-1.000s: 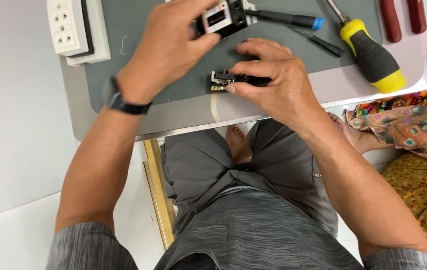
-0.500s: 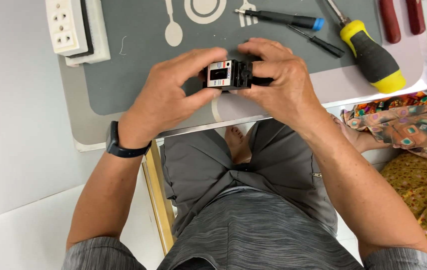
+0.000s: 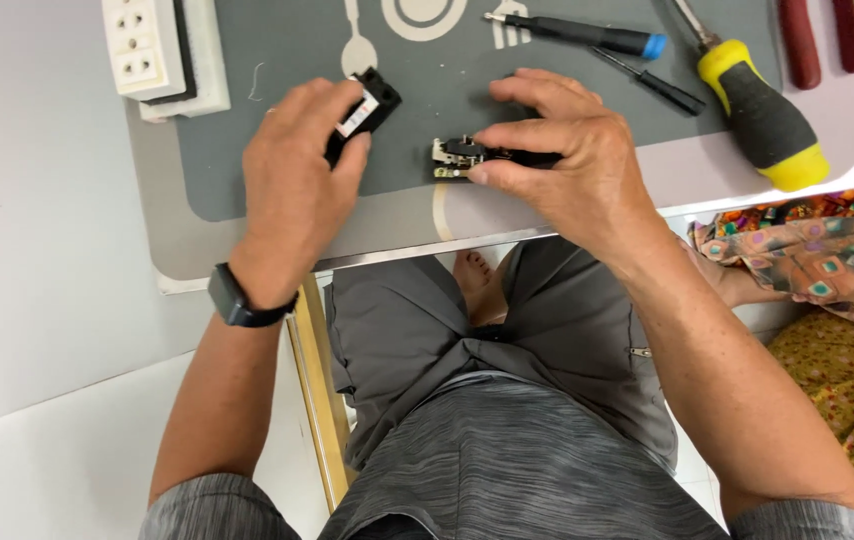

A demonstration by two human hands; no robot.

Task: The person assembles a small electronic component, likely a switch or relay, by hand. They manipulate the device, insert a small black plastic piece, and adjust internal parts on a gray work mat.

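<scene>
White plastic is seen at the far left, where a multi-socket outlet block (image 3: 147, 45) lies on the corner of a pale tray-like tabletop (image 3: 267, 255) covered by a grey placemat (image 3: 247, 150). Just right of it, the left hand (image 3: 292, 195), with a dark wristwatch (image 3: 237, 300) on its wrist, is curled around a small black plastic housing with a white label (image 3: 367, 105); the piece is gripped between thumb and closed fingers and held over the mat. A gap is left between the two hands. Further right, a small black switch mechanism with metal contacts (image 3: 457, 158) is pinched between the thumb and forefinger of the right hand (image 3: 577, 170), low against the mat near its front edge, the remaining fingers being loosely bent above it. Beyond that hand, a slim black screwdriver with a blue cap (image 3: 577, 32), a yellow-and-black-handled screwdriver (image 3: 762, 115) and red-handled pliers (image 3: 817, 35) are laid along the mat's far right side.
</scene>
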